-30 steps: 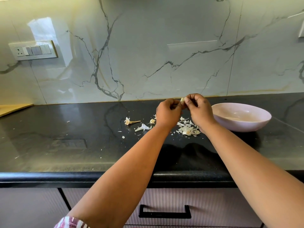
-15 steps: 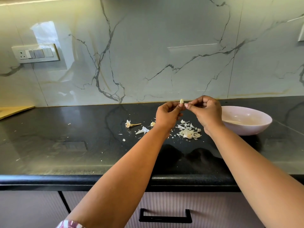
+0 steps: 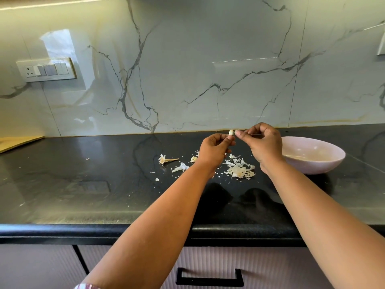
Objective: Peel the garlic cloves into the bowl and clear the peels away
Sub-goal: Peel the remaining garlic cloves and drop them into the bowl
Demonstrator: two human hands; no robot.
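My left hand (image 3: pixel 214 149) pinches a small pale garlic clove (image 3: pixel 230 132) upright at its fingertips, above the black counter. My right hand (image 3: pixel 263 144) is just right of the clove with its fingers curled. Its thumb and forefinger pinch a pale sliver of peel (image 3: pixel 236 132) beside the clove. A pile of garlic peels (image 3: pixel 239 171) lies on the counter under my hands. One unpeeled clove (image 3: pixel 193 159) lies left of my left wrist. The pink bowl (image 3: pixel 325 163) stands to the right of my right hand.
A dry garlic stem (image 3: pixel 166 159) and more peel scraps (image 3: pixel 180 167) lie left of the pile. The marble backsplash rises behind, with a switch plate (image 3: pixel 46 69) at the left. A wooden board's corner (image 3: pixel 18 141) shows at far left. A drawer handle (image 3: pixel 209 278) is below the counter's edge.
My hands, joined on the clove before, have drawn slightly apart. The right hand has shifted right, and the clove stays in my left fingertips.
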